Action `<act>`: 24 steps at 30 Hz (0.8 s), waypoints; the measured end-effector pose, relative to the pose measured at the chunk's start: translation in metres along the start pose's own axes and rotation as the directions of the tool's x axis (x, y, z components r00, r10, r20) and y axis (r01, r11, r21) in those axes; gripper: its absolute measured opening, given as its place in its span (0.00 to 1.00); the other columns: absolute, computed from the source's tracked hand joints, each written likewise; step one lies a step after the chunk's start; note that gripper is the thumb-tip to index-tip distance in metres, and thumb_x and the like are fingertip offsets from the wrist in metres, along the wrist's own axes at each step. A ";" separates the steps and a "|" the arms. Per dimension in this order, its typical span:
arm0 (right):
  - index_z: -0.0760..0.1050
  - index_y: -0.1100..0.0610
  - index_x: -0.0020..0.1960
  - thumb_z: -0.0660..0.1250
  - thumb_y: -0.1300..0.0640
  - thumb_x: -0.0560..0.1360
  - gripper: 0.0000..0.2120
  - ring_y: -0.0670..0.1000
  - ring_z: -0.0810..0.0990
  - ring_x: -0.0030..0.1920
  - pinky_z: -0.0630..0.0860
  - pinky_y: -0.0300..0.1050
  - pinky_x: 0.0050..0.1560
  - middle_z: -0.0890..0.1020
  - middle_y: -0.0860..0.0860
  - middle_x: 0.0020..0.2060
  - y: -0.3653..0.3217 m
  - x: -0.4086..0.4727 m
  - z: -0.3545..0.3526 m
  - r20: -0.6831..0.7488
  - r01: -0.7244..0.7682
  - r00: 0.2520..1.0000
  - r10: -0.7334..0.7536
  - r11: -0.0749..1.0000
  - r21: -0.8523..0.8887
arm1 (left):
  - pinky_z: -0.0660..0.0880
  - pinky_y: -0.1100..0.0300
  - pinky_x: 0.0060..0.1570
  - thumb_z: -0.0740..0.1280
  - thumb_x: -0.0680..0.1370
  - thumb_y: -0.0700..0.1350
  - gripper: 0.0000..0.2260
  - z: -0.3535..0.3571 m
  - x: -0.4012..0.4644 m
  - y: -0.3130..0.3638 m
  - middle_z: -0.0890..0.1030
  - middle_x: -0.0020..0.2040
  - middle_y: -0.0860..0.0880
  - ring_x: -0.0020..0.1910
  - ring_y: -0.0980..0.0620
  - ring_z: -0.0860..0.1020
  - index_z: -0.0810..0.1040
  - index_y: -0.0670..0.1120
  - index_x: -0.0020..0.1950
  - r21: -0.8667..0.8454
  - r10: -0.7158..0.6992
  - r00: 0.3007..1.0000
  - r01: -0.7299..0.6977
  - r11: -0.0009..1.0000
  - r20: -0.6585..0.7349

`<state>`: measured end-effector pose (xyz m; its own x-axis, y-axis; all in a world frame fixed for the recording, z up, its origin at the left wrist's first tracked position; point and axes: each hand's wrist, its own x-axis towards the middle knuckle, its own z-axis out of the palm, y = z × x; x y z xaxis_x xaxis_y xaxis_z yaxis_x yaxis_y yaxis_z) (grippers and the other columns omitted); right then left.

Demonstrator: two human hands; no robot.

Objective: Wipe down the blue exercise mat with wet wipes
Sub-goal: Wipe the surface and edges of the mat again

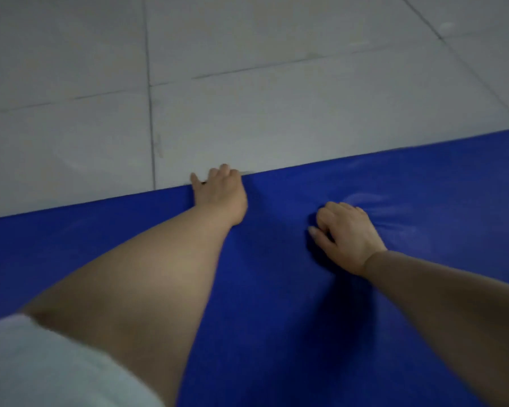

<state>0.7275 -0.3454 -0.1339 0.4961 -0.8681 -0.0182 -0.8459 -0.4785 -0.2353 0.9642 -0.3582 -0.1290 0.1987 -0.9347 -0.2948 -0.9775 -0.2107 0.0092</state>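
the blue exercise mat [276,304] lay flat on the grey tiled floor [247,98] and filled the lower half of the view, its far edge running just under the left hand's knuckles. the left hand [221,192] sat at that far edge with its fingers [218,173] curled over the rim, seemingly gripping the mat's border, though what lay beneath the fingers was hidden. the right hand [344,230] rested on the mat's surface nearer the body, fingers bent inward and pressing down; a wipe may have been bunched under the palm, but none showed, so i could not tell whether it held anything. just beyond the right fingertips, pale smeary streaks [365,198] marked the blue, which read as wet or wiped traces. judging from those, the wiping looked under way on that patch. the stretch on the thumb side of the left hand and the near part below both wrists showed no such marks, so most of the mat probably remained to be done. a white sleeve [41,362] covered the left upper arm
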 end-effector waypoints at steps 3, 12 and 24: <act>0.73 0.57 0.36 0.61 0.55 0.76 0.12 0.59 0.76 0.42 0.72 0.52 0.43 0.77 0.55 0.38 -0.094 -0.007 0.010 -0.086 -0.185 0.975 0.205 0.963 0.199 | 0.51 0.37 0.70 0.54 0.82 0.48 0.17 0.000 0.003 -0.014 0.66 0.66 0.46 0.66 0.46 0.64 0.66 0.44 0.68 0.004 0.108 0.994 -0.108 0.994 -0.016; 0.75 0.56 0.44 0.56 0.52 0.80 0.13 0.53 0.71 0.41 0.61 0.47 0.41 0.77 0.53 0.43 -0.333 0.026 0.080 0.012 0.352 0.931 -0.364 0.908 0.227 | 0.54 0.40 0.69 0.54 0.81 0.49 0.14 0.004 -0.014 -0.184 0.70 0.60 0.47 0.62 0.47 0.67 0.70 0.45 0.62 0.233 0.229 0.973 -0.216 0.948 -0.028; 0.77 0.54 0.39 0.66 0.51 0.74 0.09 0.50 0.70 0.34 0.63 0.43 0.36 0.76 0.49 0.35 -0.335 0.030 0.097 -0.062 0.337 0.941 -0.332 0.931 0.139 | 0.67 0.51 0.47 0.49 0.76 0.47 0.18 0.026 -0.017 -0.223 0.74 0.51 0.44 0.48 0.45 0.71 0.76 0.41 0.51 -0.200 0.256 0.915 -0.327 0.924 -0.313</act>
<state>1.0447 -0.1983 -0.1501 0.7355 -0.6666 0.1208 -0.5933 -0.7199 -0.3602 1.1775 -0.2882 -0.1511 -0.0462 -0.9984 0.0313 -0.9536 0.0534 0.2962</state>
